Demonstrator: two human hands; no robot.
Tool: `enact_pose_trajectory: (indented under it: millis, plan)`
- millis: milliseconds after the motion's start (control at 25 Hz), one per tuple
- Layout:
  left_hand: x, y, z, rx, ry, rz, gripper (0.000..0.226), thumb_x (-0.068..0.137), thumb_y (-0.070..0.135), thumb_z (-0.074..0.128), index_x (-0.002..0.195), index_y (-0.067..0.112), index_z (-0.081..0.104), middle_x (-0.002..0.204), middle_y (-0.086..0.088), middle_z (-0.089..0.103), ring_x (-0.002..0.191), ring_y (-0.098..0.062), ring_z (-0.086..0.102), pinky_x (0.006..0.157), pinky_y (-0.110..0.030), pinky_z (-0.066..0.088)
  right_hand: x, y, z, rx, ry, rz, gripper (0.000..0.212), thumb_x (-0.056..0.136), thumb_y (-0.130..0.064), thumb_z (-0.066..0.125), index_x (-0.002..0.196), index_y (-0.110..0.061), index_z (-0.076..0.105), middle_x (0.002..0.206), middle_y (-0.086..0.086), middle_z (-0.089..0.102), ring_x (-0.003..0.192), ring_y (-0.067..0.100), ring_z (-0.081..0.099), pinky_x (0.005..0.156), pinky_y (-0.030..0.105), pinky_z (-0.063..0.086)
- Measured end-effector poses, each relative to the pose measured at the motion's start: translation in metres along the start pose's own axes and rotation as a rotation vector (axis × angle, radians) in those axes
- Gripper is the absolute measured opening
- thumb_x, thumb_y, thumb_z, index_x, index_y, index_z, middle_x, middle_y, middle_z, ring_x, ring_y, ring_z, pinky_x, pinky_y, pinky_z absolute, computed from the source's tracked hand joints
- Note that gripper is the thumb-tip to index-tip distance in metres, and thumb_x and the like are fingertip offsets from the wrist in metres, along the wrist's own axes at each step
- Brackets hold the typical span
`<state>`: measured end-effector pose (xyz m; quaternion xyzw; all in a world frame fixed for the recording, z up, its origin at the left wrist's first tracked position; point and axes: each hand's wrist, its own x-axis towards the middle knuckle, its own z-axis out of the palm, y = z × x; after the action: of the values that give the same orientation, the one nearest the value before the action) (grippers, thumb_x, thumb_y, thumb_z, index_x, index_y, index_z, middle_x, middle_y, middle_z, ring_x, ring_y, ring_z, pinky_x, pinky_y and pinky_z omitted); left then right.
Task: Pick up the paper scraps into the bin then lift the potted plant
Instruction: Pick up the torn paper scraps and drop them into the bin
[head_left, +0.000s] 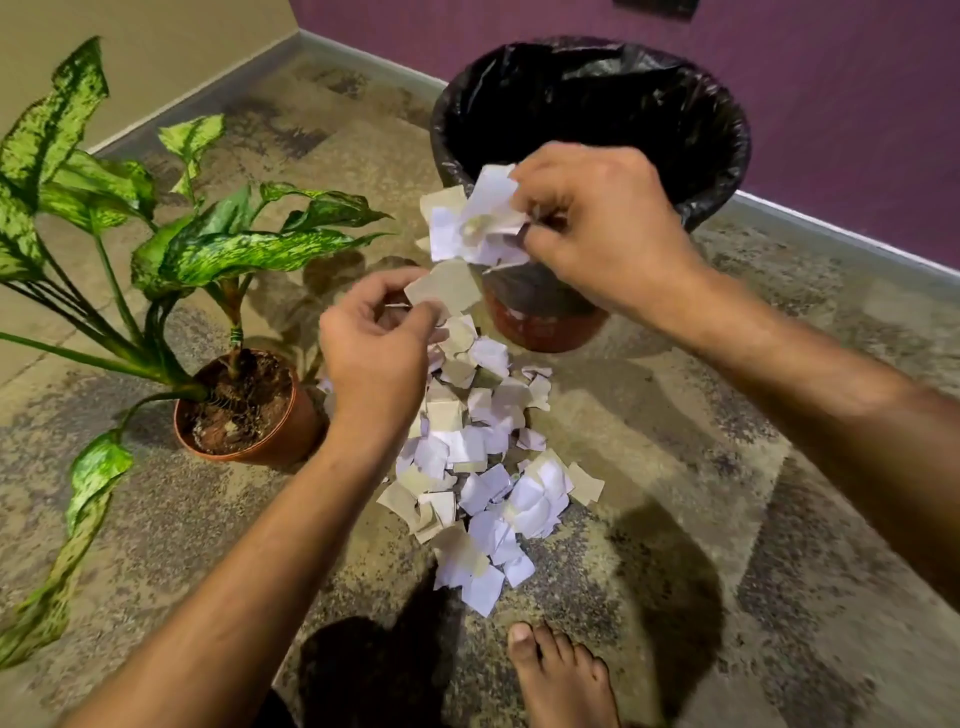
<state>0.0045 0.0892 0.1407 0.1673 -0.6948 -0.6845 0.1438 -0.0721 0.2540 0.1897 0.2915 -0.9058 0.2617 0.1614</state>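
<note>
A pile of white and beige paper scraps (483, 467) lies on the mottled floor between the plant and the bin. My right hand (597, 228) grips a bunch of white scraps (480, 223) just in front of the bin's near rim. My left hand (374, 353) pinches a beige scrap (447, 291) above the far end of the pile. The bin (592, 130), lined with a black bag, stands at the back, its red base showing below. The potted plant (244, 405) with long speckled green leaves stands in a terracotta pot at the left.
A beige wall (145, 47) and a purple wall (831, 104) meet in the corner behind the bin. My bare foot (561, 680) stands near the pile's front end. Long leaves (78, 519) droop over the floor at the left.
</note>
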Motion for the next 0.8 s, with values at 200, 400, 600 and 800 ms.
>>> enact_pose_trajectory:
  millis: [200, 400, 600, 800]
  plan:
    - [0.026, 0.045, 0.039, -0.058, -0.03, 0.195, 0.022, 0.079, -0.01, 0.06, 0.09, 0.008, 0.068, 0.087, -0.012, 0.07, 0.072, -0.019, 0.064, 0.069, -0.035, 0.059, 0.038, 0.014, -0.033, -0.128, 0.123, 0.09, 0.02, 0.086, -0.031, 0.064, 0.095, -0.015, 0.071, 0.093, 0.001, 0.066, 0.087, 0.016, 0.059, 0.073, 0.023, 0.038]
    - [0.069, 0.062, 0.075, 0.154, -0.004, 0.259, 0.025, 0.073, -0.006, 0.06, 0.089, 0.01, 0.072, 0.085, -0.003, 0.071, 0.074, -0.015, 0.065, 0.069, -0.034, 0.058, 0.042, 0.038, -0.02, -0.156, 0.033, 0.195, 0.024, 0.087, -0.017, 0.059, 0.108, -0.016, 0.071, 0.117, 0.004, 0.067, 0.111, 0.024, 0.059, 0.093, 0.031, 0.045]
    - [0.084, 0.06, 0.088, 0.362, -0.032, 0.246, 0.035, 0.076, -0.002, 0.063, 0.106, 0.015, 0.07, 0.095, 0.008, 0.069, 0.092, -0.006, 0.066, 0.085, -0.025, 0.056, 0.037, 0.056, -0.014, -0.149, 0.009, 0.299, 0.036, 0.084, -0.018, 0.069, 0.119, -0.018, 0.065, 0.126, 0.007, 0.061, 0.119, 0.029, 0.052, 0.095, 0.039, 0.045]
    - [0.068, 0.052, 0.079, 0.366, -0.086, 0.379, 0.039, 0.08, -0.001, 0.06, 0.114, 0.015, 0.067, 0.105, 0.009, 0.068, 0.098, -0.003, 0.063, 0.088, -0.022, 0.054, 0.034, 0.062, -0.015, -0.17, -0.004, 0.314, 0.058, 0.082, 0.0, 0.06, 0.136, -0.019, 0.052, 0.141, 0.001, 0.048, 0.133, 0.021, 0.041, 0.108, 0.033, 0.034]
